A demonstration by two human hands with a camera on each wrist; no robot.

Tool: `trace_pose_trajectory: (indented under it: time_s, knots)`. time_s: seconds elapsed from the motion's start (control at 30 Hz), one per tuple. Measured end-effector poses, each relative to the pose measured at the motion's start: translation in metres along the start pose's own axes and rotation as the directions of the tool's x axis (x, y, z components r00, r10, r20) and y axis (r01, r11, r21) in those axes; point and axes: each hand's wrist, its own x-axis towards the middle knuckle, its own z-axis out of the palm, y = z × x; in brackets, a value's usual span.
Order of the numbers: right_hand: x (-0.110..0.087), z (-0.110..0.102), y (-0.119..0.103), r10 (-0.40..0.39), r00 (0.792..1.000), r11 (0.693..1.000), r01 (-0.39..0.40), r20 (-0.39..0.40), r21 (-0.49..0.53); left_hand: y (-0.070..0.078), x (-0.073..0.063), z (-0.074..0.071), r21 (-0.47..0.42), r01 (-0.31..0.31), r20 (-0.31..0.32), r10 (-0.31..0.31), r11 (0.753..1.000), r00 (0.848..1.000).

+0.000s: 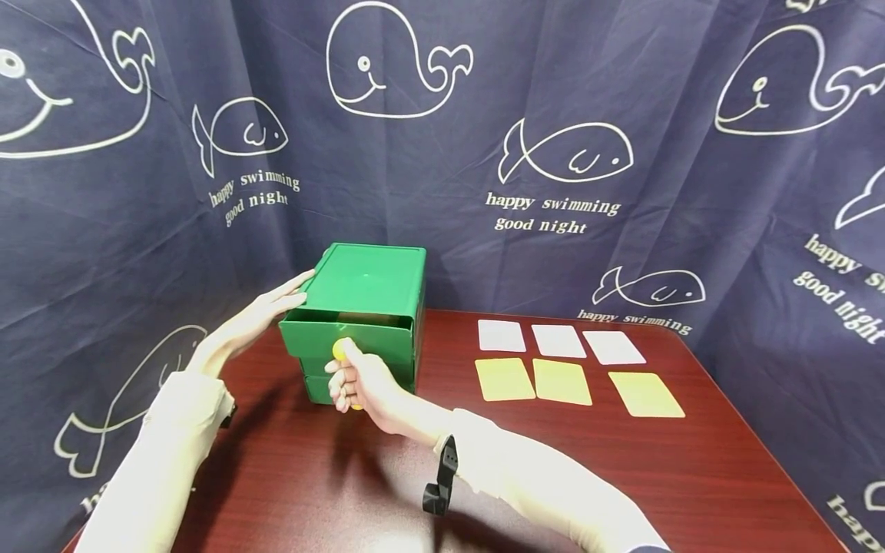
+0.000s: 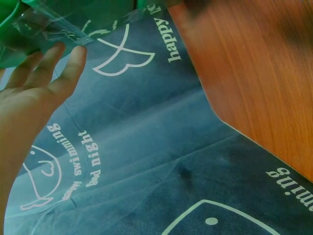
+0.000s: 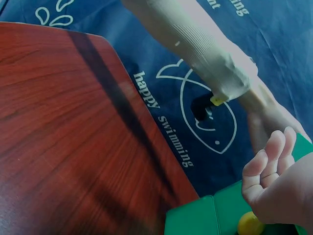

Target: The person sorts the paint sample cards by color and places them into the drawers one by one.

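A green two-drawer box (image 1: 366,278) stands toward the left of the table. Its upper drawer (image 1: 380,342) is pulled out a little, leaving a dark gap under the top; the lower drawer (image 1: 319,389) is closed. My right hand (image 1: 366,384) pinches the upper drawer's yellow round knob (image 1: 340,349) between thumb and curled fingers. Below that hand, another yellow knob (image 3: 251,223) shows on the lower drawer. My left hand (image 1: 259,316) rests against the box's left side with its fingers straight, also seen as the left hand (image 2: 41,90) in the left wrist view.
On the right of the reddish-brown table (image 1: 553,476) lie a row of white square cards (image 1: 558,341) and, nearer, a row of yellow cards (image 1: 562,382). A dark blue curtain (image 1: 442,177) with white whale and fish drawings hangs around the table.
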Motion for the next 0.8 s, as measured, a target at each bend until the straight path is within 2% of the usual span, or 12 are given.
trace_pose_trajectory:
  time_s: [0.23, 0.6, 0.8]
  knots:
    - [0.008, -0.003, -0.002, 0.006, 1.000, 1.000, -0.006, -0.021, 0.005, -0.001, 0.000, 0.000, -0.020, 0.019, 0.009, -0.018, 1.000, 1.000]
    - [0.016, -0.009, -0.005, -0.004, 0.999, 1.000, 0.004, -0.033, 0.008, -0.001, 0.002, 0.000, -0.084, -0.023, 0.065, 0.028, 0.996, 0.998]
    - [0.017, -0.010, -0.008, -0.009, 1.000, 1.000, 0.009, -0.021, 0.001, -0.002, 0.001, 0.000, -0.078, -0.019, 0.060, 0.024, 0.997, 0.998]
